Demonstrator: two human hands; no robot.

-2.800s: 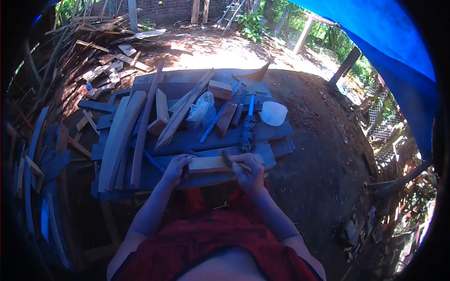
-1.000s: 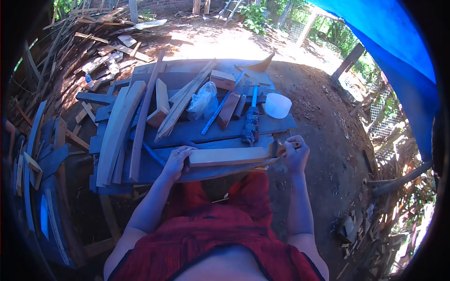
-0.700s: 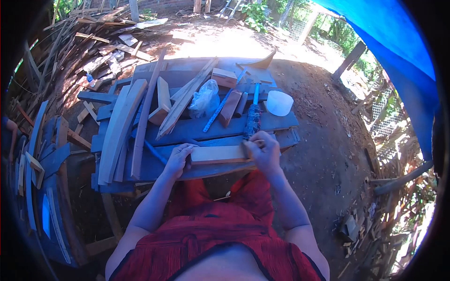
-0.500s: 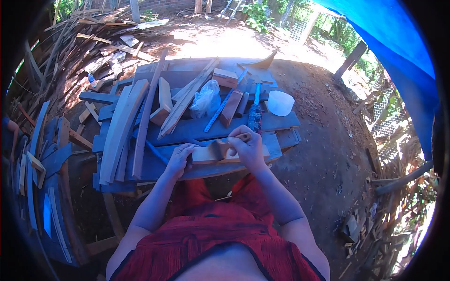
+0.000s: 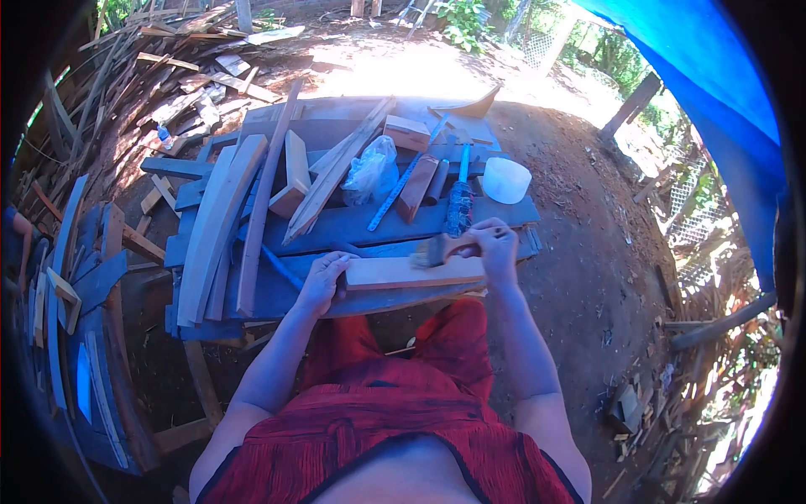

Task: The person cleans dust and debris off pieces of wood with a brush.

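Note:
A pale wooden block (image 5: 403, 275) lies lengthwise along the near edge of the plank bench (image 5: 495, 217). My left hand (image 5: 321, 280) is closed around its left end, the fingers partly hidden by the wood. In my right hand (image 5: 494, 249), near the block's right end, is a paintbrush (image 5: 438, 251), gripped by its handle. Its bristles point left and rest at the top side of the block. Just beyond the right hand lies a tool with a dark wrapped grip (image 5: 458, 206) and a blue shaft. A white plastic tub (image 5: 506, 181) stands to its right.
Long boards (image 5: 220, 227) lie on the bench's left side. Mid-bench are a clear plastic bag (image 5: 371, 172), a blue ruler (image 5: 395, 195) and reddish wood blocks (image 5: 416, 189). Scrap wood (image 5: 168, 84) is heaped at back left. Another person's arm (image 5: 23, 239) shows at far left.
My right hand has moved right with the paintbrush, from the block's middle toward its right end. The brush now lies flatter, bristles to the left. My left hand keeps its hold.

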